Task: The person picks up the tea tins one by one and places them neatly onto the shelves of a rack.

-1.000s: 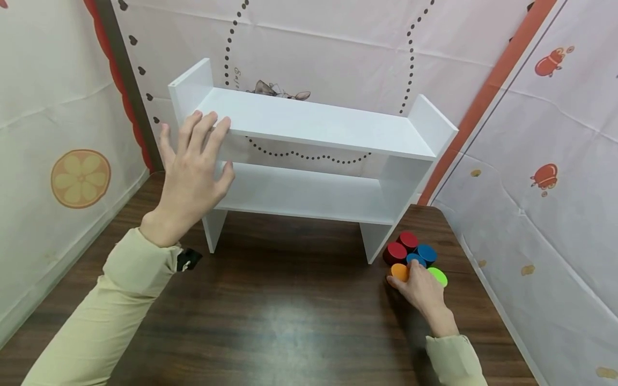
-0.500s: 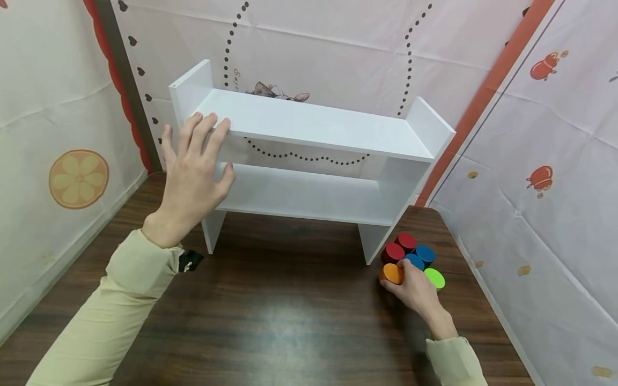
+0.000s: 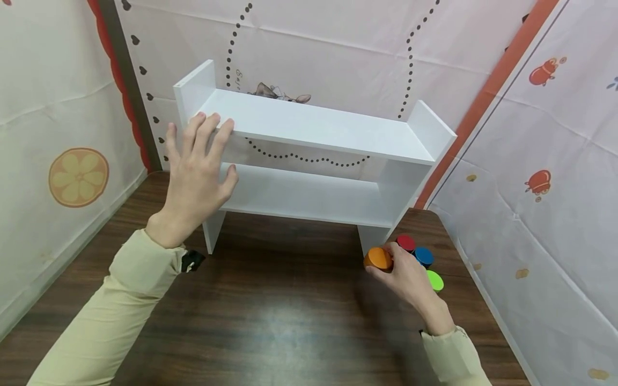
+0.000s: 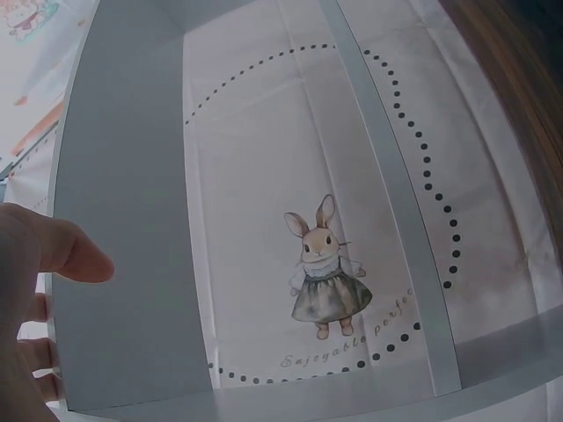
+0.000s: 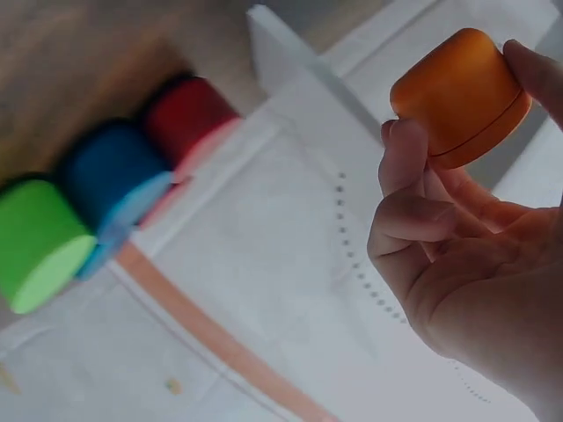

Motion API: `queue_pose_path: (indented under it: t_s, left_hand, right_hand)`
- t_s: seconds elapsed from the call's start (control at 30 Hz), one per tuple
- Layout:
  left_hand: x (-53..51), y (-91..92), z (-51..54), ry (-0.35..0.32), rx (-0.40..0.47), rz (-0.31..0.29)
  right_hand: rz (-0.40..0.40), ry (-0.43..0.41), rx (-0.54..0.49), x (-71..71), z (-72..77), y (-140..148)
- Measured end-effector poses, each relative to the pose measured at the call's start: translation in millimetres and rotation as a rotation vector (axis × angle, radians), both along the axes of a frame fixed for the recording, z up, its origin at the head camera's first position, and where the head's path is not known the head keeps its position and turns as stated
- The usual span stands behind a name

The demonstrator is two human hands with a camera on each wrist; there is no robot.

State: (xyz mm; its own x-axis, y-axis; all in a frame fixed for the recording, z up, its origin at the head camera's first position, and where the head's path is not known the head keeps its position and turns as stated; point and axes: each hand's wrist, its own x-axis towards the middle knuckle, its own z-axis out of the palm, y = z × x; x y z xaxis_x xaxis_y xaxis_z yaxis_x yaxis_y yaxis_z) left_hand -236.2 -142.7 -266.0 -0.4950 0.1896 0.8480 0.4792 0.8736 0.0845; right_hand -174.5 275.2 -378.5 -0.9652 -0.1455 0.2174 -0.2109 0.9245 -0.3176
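An orange cylinder is pinched between the thumb and fingers of the right hand, in front of the shelf's right leg. The right wrist view shows the orange cylinder tilted in the fingertips of the right hand. At the upper left of the white shelf, the left hand has its fingers spread, their tips at the top board's front edge. In the left wrist view, the thumb of the left hand shows beside the grey-looking board; whether it touches is unclear.
Right of the shelf, on the brown table, stand a red cylinder, a blue one and a green one, near the right hand. Others are partly hidden. Printed cloth hangs beside and behind the table.
The right hand has moved left and slightly up with the orange cylinder, away from the other cylinders. The left hand has stayed at the shelf's top board.
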Motion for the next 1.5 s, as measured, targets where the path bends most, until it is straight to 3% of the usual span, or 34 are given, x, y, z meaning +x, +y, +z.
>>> queue_pose_path:
  t_s: [0.5,1.0,1.5]
  left_hand:
    - [-1.2,0.2,-1.9,-0.001,-0.007,0.0]
    - [-0.9,0.5,-1.8,-0.011,-0.019,0.009]
    - [-2.4,0.1,-2.9,-0.009,-0.037,0.026]
  right_hand:
    - [0.124,0.092,0.006,-3.4,54.9,-35]
    - [0.218,0.127,0.014,-13.8,105.2,-65]
    - [0.274,0.178,-0.029,-21.9,152.9,-89]
